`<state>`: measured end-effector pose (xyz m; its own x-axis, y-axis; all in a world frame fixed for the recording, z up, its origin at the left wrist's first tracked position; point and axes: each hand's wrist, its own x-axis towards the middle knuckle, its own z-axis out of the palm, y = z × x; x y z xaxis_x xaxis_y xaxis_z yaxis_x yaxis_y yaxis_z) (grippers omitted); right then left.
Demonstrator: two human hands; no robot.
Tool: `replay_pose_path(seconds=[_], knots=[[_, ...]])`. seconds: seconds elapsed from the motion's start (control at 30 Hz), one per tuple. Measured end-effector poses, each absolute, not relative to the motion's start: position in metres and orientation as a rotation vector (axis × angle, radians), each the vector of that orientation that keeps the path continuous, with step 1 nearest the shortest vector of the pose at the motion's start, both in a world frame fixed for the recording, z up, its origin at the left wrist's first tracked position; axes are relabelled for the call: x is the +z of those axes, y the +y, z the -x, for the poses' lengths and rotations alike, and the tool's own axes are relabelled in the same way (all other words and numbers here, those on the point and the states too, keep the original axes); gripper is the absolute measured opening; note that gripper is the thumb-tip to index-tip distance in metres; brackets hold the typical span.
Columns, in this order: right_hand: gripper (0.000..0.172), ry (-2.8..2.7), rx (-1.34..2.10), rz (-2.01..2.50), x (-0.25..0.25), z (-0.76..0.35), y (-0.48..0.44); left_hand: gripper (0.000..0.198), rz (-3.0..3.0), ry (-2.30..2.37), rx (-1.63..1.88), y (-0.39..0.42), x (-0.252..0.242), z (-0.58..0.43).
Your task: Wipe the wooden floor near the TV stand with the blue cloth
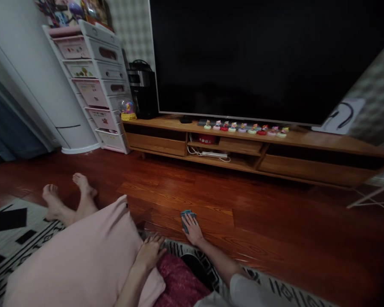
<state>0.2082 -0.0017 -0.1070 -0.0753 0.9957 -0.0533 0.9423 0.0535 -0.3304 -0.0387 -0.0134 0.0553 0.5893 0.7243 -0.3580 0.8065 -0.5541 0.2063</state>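
Observation:
My right hand [193,229] lies flat on a folded teal cloth [186,212] on the wooden floor, its fingers stretched out over it. Most of the cloth is hidden beneath the palm and fingers. My left hand [150,250] rests at the edge of a large pink pillow [80,251], close to the dark red patterned fabric [179,281] over my lap. Its fingers are extended and hold nothing that I can see. The pillow lies across the legs, and two bare feet [56,202] stick out beyond it to the left.
Ahead stands a low wooden TV cabinet [156,143] with several small figurines [242,128] under a big dark television [259,55]. A drawer tower [97,85] rises at left. A patterned rug [6,247] borders the glossy floor [275,221]; thin metal legs [371,194] stand far right.

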Motion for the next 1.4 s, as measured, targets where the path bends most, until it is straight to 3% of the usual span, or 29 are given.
replay_pose_path(seconds=[0.17, 0.47, 0.83, 1.2, 1.4], knots=[[0.063, -2.089, 0.430, 2.031, -0.110, -0.197, 0.013, 0.051, -2.482, 1.271, -0.359, -0.013, 0.057, 0.038], [0.062, -2.329, 0.511, 1.751, -0.137, -0.229, -0.077, 0.053, -2.494, 1.263, -0.351, -0.011, 0.051, 0.040], [0.063, -1.949, 0.485, 2.193, -0.103, -0.196, 0.038, 0.052, -2.494, 1.297, -0.350, -0.012, 0.055, 0.039], [0.060, -2.293, 0.491, 1.902, -0.133, -0.218, -0.064, 0.052, -2.459, 1.276, -0.316, -0.012, 0.053, 0.039], [0.061, -2.146, 0.471, 2.037, -0.118, -0.221, -0.015, 0.053, -2.466, 1.279, -0.342, -0.012, 0.053, 0.040]])
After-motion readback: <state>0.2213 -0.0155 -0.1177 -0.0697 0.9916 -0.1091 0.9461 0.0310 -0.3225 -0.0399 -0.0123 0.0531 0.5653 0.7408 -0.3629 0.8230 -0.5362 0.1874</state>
